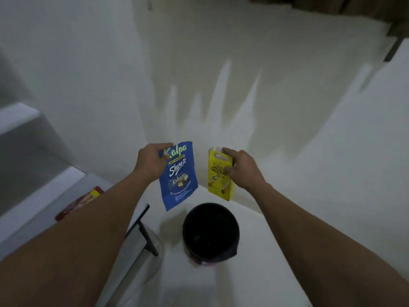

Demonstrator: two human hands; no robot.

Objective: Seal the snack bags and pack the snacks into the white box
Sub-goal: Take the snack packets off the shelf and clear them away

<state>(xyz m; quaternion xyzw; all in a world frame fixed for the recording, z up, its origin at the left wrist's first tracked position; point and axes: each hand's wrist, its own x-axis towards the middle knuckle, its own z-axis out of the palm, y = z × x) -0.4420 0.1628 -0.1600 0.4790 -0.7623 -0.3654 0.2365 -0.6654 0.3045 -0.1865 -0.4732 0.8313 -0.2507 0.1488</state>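
Observation:
My left hand (151, 161) grips the top left corner of a blue snack bag (179, 178), which hangs in the air in front of me. My right hand (242, 168) holds a yellow snack pack (220, 176) by its upper right side, with the thumb on its front. The pack's top looks open. Both snacks are held up side by side above the floor. A red and yellow snack pack (85, 201) lies at the left, partly hidden by my left forearm. I cannot see a white box clearly.
A round black bin (211, 231) lined with a dark bag stands on the pale floor right below the snacks. A dark-edged panel with a black leg (143, 229) is to its left. White walls meet in a corner ahead.

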